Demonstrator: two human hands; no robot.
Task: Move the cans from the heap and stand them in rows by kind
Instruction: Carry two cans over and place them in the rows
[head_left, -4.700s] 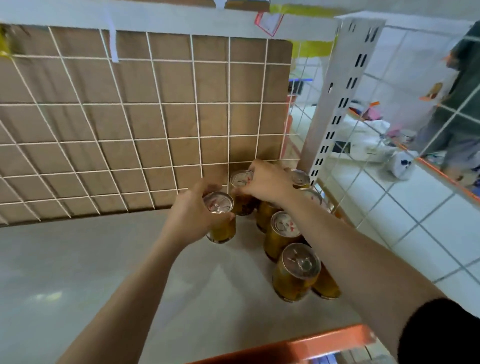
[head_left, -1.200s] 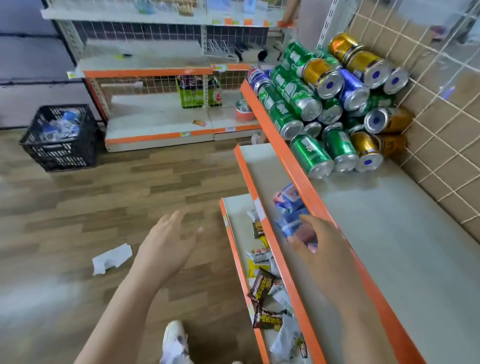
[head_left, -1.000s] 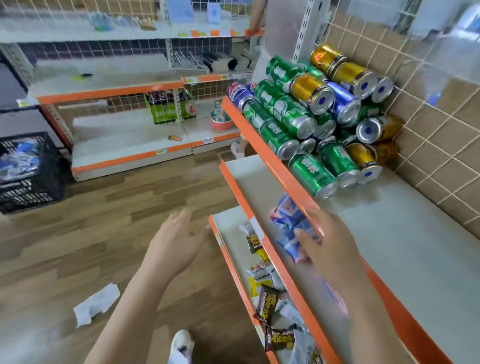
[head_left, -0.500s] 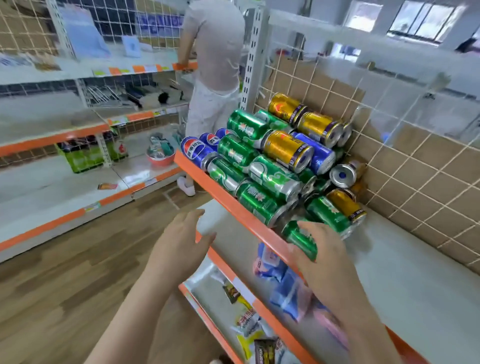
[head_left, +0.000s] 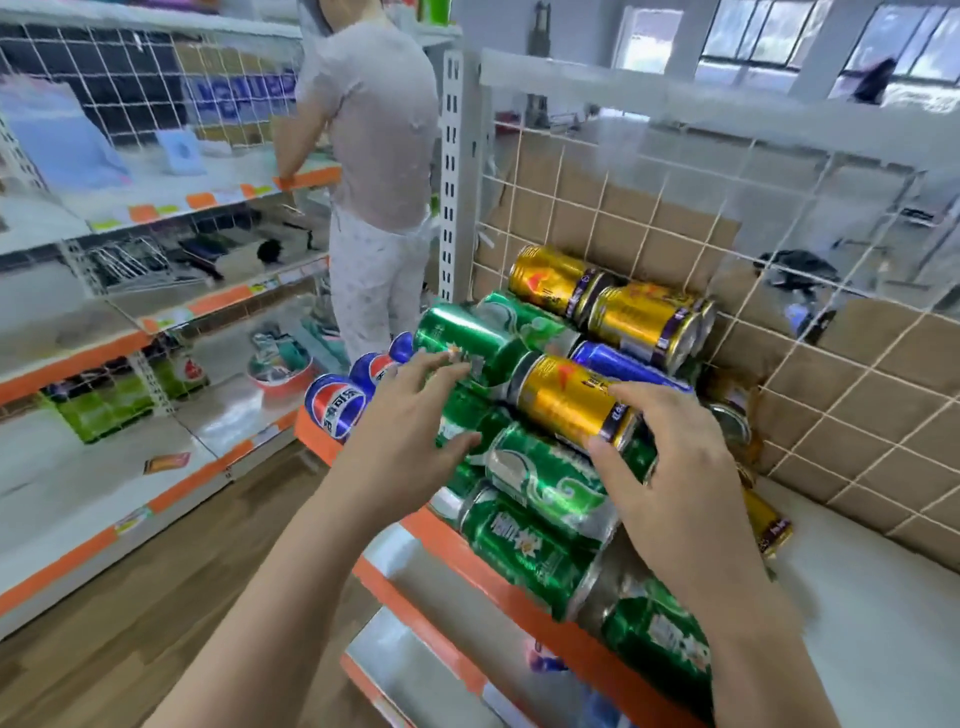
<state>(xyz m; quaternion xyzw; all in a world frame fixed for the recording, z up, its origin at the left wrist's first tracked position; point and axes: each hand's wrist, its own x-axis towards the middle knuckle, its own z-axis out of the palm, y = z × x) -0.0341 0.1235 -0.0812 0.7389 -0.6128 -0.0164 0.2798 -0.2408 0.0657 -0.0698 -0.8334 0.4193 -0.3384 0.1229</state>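
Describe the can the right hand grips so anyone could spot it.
A heap of cans lies on the orange-edged shelf by the wire grid. Mid-heap, the right hand grips a gold can. Unlike the gold pair on top, it sits among green cans.

- A shop: tiered metal shelves (head_left: 78, 332) with orange front edges fill the left of the frame.
- Small paper labels (head_left: 156, 212) sit along those edges.
- A slotted upright post (head_left: 453, 171) and a white wire grid (head_left: 649, 208) back the nearer shelf (head_left: 857, 597), centre and right.
- Drink cans (head_left: 540, 467) lie heaped on it.
- Another person (head_left: 379, 156) stands at the shelves, upper centre.
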